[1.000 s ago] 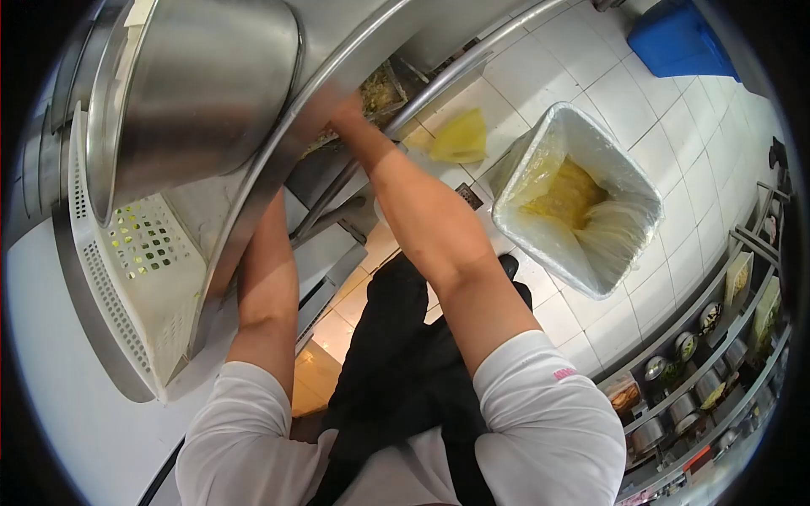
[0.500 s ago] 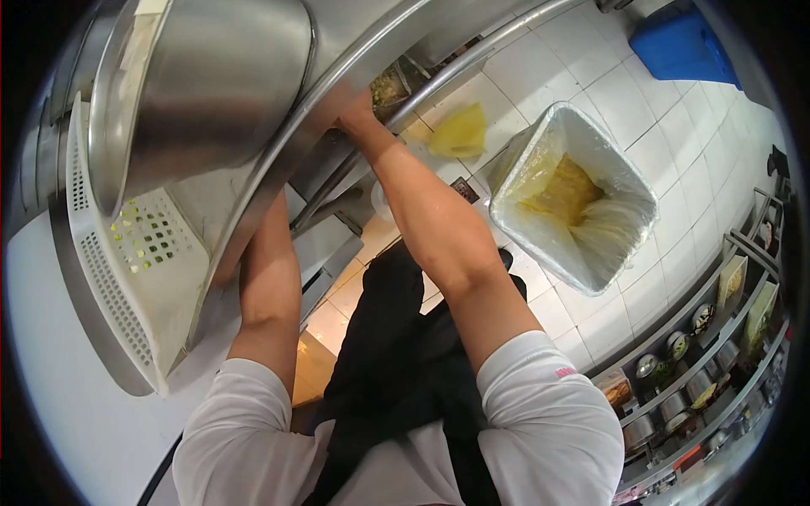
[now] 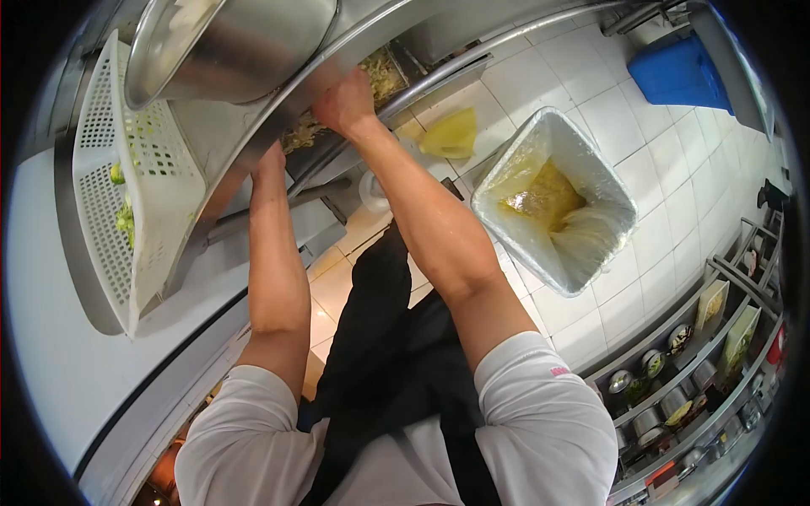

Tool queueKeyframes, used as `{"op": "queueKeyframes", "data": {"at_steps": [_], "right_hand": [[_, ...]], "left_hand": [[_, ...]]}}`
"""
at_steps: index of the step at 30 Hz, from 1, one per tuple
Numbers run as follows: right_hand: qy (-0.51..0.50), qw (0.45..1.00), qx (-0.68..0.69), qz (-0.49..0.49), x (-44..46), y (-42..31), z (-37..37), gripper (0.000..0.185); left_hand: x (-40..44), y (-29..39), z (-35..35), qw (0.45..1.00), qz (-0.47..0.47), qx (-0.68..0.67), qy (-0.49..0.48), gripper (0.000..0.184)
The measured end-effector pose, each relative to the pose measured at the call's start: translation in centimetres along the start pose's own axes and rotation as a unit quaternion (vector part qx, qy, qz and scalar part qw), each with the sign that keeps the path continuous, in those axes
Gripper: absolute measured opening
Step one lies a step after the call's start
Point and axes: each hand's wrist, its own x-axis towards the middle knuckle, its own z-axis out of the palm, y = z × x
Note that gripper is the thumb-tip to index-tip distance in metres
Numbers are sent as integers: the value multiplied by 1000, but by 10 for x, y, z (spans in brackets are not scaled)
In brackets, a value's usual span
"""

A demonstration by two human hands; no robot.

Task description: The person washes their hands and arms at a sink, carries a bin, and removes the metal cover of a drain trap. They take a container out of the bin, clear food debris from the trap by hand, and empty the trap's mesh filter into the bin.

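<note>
Under the edge of the steel counter (image 3: 278, 101), a tray of chopped pale green and yellowish food (image 3: 384, 76) shows in part. My right hand (image 3: 346, 103) lies over this tray with its fingers curled; what it grips, if anything, cannot be made out. Lower left, my left hand (image 3: 270, 158) reaches beneath the counter edge beside the same food, its fingers hidden by the rim. Above them on the counter stand a large steel pot (image 3: 253, 51) and a white perforated basket (image 3: 160, 177) holding some green pieces.
A lined bin (image 3: 553, 202) with yellowish liquid stands on the tiled floor at the right. Beside it lies a yellow piece (image 3: 451, 133). A blue bin (image 3: 682, 76) is at the upper right. Shelves with metal containers (image 3: 675, 396) line the lower right. A pipe (image 3: 472, 57) runs past the tray.
The view has shifted, and the pot and basket appear higher. My right hand and more of the food tray have come into sight. My left forearm reaches farther up the picture.
</note>
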Motion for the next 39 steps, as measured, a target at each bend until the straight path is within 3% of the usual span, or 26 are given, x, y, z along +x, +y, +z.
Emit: {"op": "queueKeyframes", "data": {"at_steps": [6,9,12,16,19,22,25,26,29,31,32,39], "right_hand": [[3,996,68,57,-12,-32,-30,18],[-20,993,104,45,-20,-47,-51,22],[-22,990,120,66,-27,-57,-66,25],[-40,993,104,40,-38,-70,-92,24],[-28,996,83,36,-52,-75,-111,25],[-34,993,89,72,-65,-86,-148,23],[-9,988,105,110,-89,-84,-170,22],[-3,987,101,129,-102,-86,-178,22],[24,980,96,171,-123,-78,-210,23],[42,976,92,195,-141,-64,-231,21],[54,974,85,203,-150,-60,-242,19],[173,899,216,339,-192,-64,-318,18]], "left_hand": [[-37,51,8,999,24,-9,36,40],[-51,77,8,986,45,138,78,33],[-68,101,18,971,42,153,179,23],[-93,123,19,985,-3,19,171,21],[-112,140,19,984,-9,66,163,21],[-141,168,33,984,-63,70,150,29],[-166,172,38,983,-67,119,120,30],[-174,168,39,975,-29,184,120,30],[-202,175,56,981,-30,180,68,27],[-223,200,75,973,-105,204,23,27],[-231,212,85,976,-91,198,2,27],[-278,241,140,953,-150,208,-159,30]]}}
